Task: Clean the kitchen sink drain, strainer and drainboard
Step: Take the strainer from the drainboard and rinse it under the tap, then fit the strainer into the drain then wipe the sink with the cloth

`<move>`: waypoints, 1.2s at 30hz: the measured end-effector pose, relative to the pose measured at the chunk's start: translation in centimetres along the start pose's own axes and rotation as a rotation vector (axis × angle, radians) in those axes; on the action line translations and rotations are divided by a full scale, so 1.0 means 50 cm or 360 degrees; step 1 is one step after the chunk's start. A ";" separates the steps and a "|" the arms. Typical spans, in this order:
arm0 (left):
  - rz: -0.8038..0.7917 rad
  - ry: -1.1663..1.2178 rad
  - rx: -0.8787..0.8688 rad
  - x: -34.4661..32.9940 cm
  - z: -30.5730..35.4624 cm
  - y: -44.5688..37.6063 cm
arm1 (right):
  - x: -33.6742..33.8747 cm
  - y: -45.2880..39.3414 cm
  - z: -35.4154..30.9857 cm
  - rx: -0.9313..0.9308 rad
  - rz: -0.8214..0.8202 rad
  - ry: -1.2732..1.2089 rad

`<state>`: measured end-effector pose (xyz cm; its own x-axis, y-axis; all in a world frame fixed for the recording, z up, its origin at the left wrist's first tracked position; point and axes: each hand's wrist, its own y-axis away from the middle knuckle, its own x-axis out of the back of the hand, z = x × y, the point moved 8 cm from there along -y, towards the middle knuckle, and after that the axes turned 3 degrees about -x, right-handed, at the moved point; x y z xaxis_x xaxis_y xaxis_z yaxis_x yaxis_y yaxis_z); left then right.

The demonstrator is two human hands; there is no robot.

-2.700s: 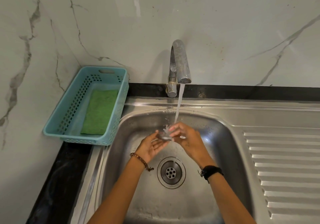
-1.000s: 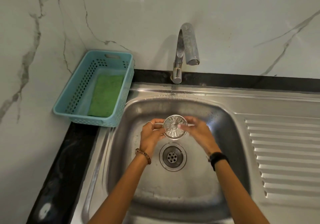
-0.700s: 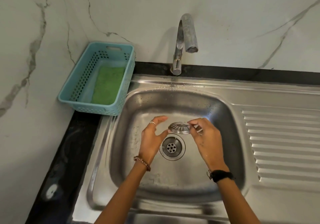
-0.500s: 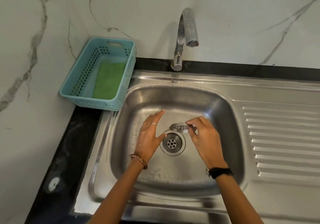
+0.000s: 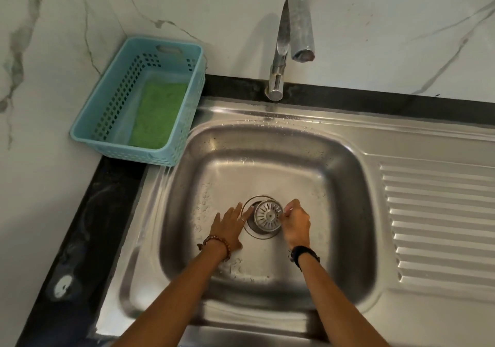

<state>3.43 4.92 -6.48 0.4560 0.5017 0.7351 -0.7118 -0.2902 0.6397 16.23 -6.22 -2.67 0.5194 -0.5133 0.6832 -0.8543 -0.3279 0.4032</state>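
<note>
A person leans over a stainless steel sink (image 5: pixel 334 175), both bare forearms reaching down into the basin. The right hand (image 5: pixel 296 223) pinches the rim of a round metal strainer (image 5: pixel 268 214) between curled fingers and thumb, at the strainer's right edge. The strainer sits over the drain (image 5: pixel 261 232) in the middle of the basin floor, slightly off centre toward the right and tilted; I cannot tell whether it is already seated or just above the opening. Its slotted face with a small central knob points up.

The left hand (image 5: pixel 229 227) is flat and relaxed, fingers straight and spread, resting on the basin floor just to the left of the drain ring; its fingertips reach the ring's edge and hold nothing. A beaded bracelet (image 5: pixel 215 242) circles the left wrist, and a black band (image 5: pixel 304 254) the right.

The basin floor looks wet, with droplets and streaks around the hands and along the back ledge. The curved chrome faucet (image 5: pixel 294 25) stands behind the basin against the marbled wall, with no water running from its spout. To the right of the basin lies the ribbed drainboard (image 5: pixel 439 212), part of the same steel sheet. On the dark counter at the left corner stands a light blue perforated basket (image 5: pixel 107 110), just beside the sink's edge, with a green scrub pad (image 5: pixel 158 116) lying flat inside it.
</note>
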 end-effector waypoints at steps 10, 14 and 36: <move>-0.0204 -0.0403 0.0065 -0.043 0.007 -0.029 | -0.072 -0.021 0.034 0.0046 -0.0124 0.0292; -0.0178 -0.0535 0.0080 -0.025 0.013 -0.033 | -0.087 -0.013 0.040 0.0074 -0.0115 0.0366; 0.1200 0.0832 -0.0361 0.322 0.043 0.215 | 0.058 0.115 -0.279 0.0659 -0.0161 -0.0426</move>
<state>4.26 8.14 12.70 -0.4251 0.5642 0.7078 -0.8334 -0.5491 -0.0628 12.59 1.48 10.08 0.6318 -0.6305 0.4509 -0.7493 -0.6458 0.1468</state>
